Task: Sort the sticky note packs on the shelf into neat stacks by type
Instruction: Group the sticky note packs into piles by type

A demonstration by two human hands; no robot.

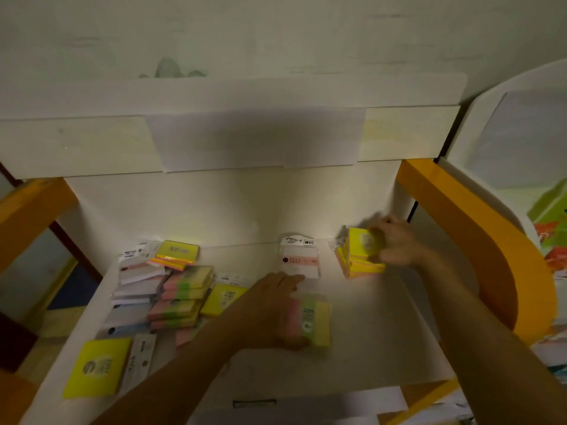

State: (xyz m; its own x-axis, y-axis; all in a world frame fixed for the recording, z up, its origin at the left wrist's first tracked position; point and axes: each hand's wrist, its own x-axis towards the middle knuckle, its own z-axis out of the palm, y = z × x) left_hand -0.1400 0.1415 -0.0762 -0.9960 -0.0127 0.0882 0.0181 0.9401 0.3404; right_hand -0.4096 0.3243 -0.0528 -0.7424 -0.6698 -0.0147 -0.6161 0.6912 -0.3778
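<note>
Hands on sticky note packs across a white shelf [383,332], lit dimly.

Left hand [270,308] at frame centre, grip clamped on a pink-green-yellow striped pack [310,320] marked 2209, flat on the shelf. Right hand [395,240] at right, grip closed around the top of a stack of yellow and orange packs [359,256]. Between the hands, toward the back, a white pack with a pink band [299,257]. At left, a loose jumble of striped, white and yellow packs [159,289]; at lower left, a yellow pack [98,366] near the shelf's front edge. Orange frame posts [478,228] at either side.
</note>
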